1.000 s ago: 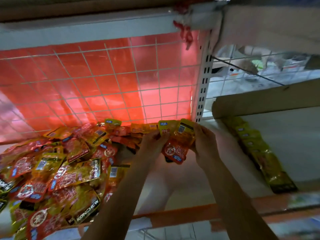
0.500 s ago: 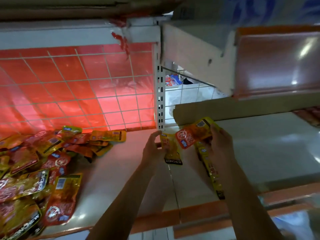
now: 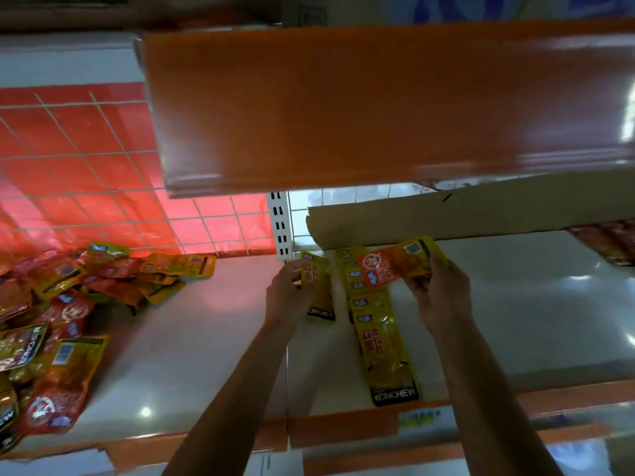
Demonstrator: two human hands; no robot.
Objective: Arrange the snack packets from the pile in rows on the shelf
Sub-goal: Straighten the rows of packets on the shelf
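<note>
Orange packet (image 3: 395, 269) edged right, right hand (image 3: 441, 295) gripping; left hand (image 3: 284, 298) grips yellow packet (image 3: 318, 292).

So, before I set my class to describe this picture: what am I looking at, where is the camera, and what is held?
No machine here: a person works with two bare hands, filmed by one head-worn camera looking forward and down. The left hand holds a yellow foil packet; the right hand pinches an orange-and-yellow foil packet. Between them a row of overlapping yellow foil packets lies on the glossy white shelf. A loose pile of red and yellow snack packets sits at the left.
</note>
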